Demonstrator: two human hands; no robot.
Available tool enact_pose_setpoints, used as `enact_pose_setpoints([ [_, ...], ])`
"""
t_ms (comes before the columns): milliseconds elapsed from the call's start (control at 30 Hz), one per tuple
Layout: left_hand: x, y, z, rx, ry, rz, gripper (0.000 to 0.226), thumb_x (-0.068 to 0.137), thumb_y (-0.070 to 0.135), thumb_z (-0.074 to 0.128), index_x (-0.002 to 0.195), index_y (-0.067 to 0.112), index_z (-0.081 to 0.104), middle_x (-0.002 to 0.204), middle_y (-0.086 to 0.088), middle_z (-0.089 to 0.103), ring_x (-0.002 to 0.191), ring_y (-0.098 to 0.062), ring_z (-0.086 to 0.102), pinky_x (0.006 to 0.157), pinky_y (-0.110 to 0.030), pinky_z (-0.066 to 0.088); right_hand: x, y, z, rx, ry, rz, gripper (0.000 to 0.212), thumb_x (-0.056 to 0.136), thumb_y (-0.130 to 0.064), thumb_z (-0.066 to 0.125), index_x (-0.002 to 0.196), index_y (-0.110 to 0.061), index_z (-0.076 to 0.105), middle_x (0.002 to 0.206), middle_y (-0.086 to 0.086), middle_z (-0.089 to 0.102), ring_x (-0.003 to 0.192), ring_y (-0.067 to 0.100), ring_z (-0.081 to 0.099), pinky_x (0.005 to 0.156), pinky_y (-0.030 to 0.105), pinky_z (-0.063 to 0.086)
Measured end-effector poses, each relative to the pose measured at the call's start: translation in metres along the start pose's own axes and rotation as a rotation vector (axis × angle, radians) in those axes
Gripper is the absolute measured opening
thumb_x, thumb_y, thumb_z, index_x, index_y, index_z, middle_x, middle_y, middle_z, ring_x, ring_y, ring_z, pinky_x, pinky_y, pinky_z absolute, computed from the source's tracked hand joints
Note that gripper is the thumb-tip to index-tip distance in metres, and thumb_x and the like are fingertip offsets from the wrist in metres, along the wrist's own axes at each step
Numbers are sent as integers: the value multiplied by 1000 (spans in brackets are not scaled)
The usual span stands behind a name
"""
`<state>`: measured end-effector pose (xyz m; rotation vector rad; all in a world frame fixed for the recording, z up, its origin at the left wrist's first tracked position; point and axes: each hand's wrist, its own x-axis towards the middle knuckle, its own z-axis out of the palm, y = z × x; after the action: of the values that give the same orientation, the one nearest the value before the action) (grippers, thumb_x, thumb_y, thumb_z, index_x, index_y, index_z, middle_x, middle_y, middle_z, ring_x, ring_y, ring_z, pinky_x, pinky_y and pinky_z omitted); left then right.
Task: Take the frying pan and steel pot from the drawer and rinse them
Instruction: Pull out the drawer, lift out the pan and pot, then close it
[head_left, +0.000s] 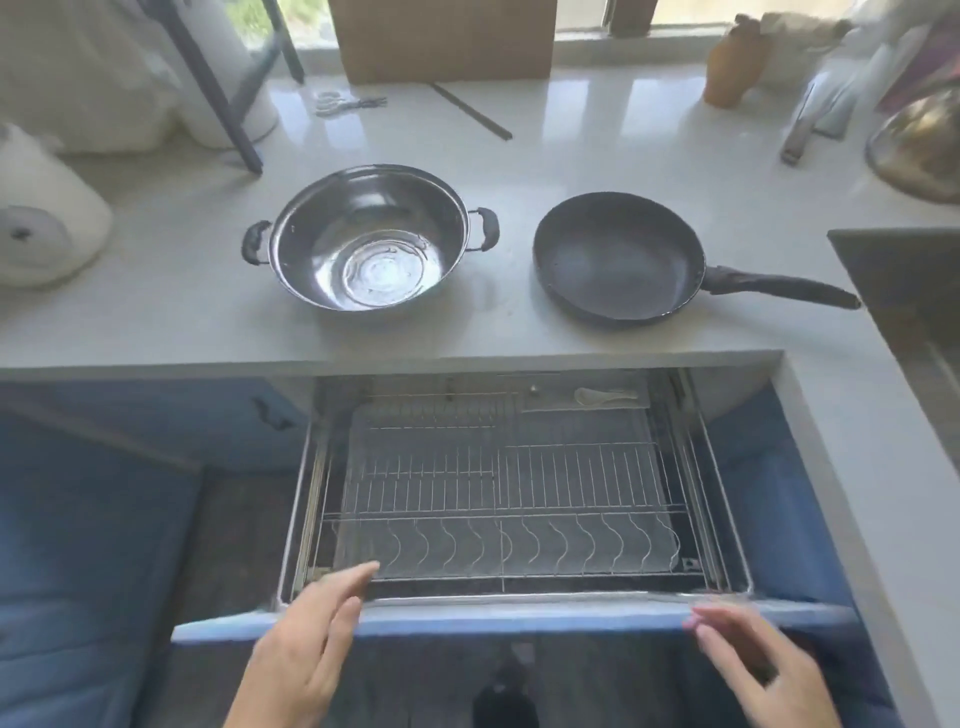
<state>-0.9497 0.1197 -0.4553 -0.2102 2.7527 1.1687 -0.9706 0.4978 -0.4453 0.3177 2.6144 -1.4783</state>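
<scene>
Steel pot (370, 239) and frying pan (618, 260) sit mid-frame on the counter; both hands, left (306, 644) and right (753, 660), flat-fingered and empty, at the drawer front (519, 618), look set to push it shut before rinsing.

The steel pot (370, 240) and frying pan (618, 260) sat side by side on the counter (156, 312). Below, the drawer (514, 618) stood open, with the left hand (306, 639) and right hand (753, 660) flat-fingered at its front edge.

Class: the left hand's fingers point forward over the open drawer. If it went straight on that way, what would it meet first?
Probably the wire dish rack inside the drawer: the left hand points up and slightly right across it. Its height above the wires is unclear.
</scene>
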Motion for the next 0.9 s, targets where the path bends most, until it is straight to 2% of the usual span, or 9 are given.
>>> enact_pose_setpoints([
  [67,-40,-23,4,23,-10,-61,30,87,60,31,113,69,44,114,40,55,106,18,52,88,3,32,-56,13,29,-16,18,84,30,71,-14,80,83,-39,69,67,-12,72,66,3,69,72,11,51],
  [133,-69,-36,6,19,-66,-88,27,93,51,38,110,71,44,114,40,55,107,19,50,88,4,30,-110,20,49,-131,123,141,58,65,14,76,78,-42,67,59,-18,69,59,-1,66,66,11,51],
  [167,-80,-42,7,26,-101,-82,29,94,45,40,111,67,47,114,36,58,109,18,49,90,3,30,-137,20,54,-139,112,146,60,65,20,73,76,-39,68,61,-17,69,60,-1,66,67,13,52],
  [300,-117,-67,16,89,-274,7,35,97,38,37,130,37,49,122,21,59,115,3,51,96,-15,37,-254,20,51,8,85,181,25,77,-4,67,87,-27,71,77,-3,74,76,9,69,80,24,52],
  [400,-145,-84,26,108,-356,50,38,97,38,41,134,32,46,120,18,59,112,-2,53,94,-23,42,-310,33,62,28,65,257,29,80,-9,65,94,-34,69,81,0,75,83,13,69,81,26,52],
  [467,-159,-90,34,115,-407,35,38,97,38,43,134,31,45,118,16,60,111,-5,55,92,-26,43,-322,35,68,26,13,295,35,82,-1,65,91,-35,70,84,-3,75,86,12,68,81,16,51],
  [633,-145,-85,60,136,-525,-5,36,96,38,43,131,29,48,117,9,65,109,-16,59,85,-30,42,-275,29,102,-4,-157,284,27,88,-7,61,94,-32,66,96,-17,71,96,7,65,81,6,44],
  [833,-72,-89,144,124,-418,-62,46,93,45,47,137,33,40,119,4,65,113,-22,58,94,-36,43,-140,86,161,-171,-300,204,23,89,-21,60,109,-32,59,118,-1,62,96,12,61,74,17,43],
  [900,-47,-96,183,78,-335,-85,51,90,47,51,137,34,40,122,1,64,115,-25,57,96,-38,44,-93,118,180,-313,-311,122,33,89,-23,59,122,-25,56,126,4,58,106,19,58,83,23,40],
])
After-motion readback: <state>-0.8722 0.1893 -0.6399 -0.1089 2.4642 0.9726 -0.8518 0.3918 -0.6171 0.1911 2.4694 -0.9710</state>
